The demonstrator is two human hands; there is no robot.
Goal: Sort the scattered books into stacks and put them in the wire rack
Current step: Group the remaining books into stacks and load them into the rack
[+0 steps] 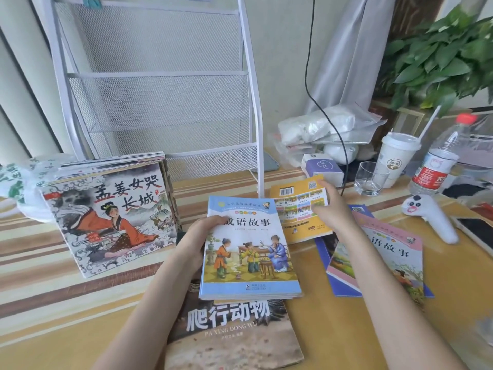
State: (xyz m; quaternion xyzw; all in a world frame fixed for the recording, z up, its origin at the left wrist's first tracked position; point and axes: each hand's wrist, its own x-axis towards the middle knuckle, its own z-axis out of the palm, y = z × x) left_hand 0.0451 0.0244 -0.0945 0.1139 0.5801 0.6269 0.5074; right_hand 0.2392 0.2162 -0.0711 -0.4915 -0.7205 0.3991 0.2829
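Blue-covered storybook (249, 247) sits in my left hand (198, 240), fingers curled round its left edge, held over the reptile book (234, 335) near me. My right hand (333, 209) reaches with loose, straight fingers onto the yellow book (298, 209). Far behind stands the white wire rack (160, 102); the picture-book stack (112, 209) lies left, the pink book (392, 252) right.

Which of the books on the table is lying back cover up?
The yellow book under the right hand: its barcode and QR code face up. The other books show front covers, though a blue one is mostly hidden.
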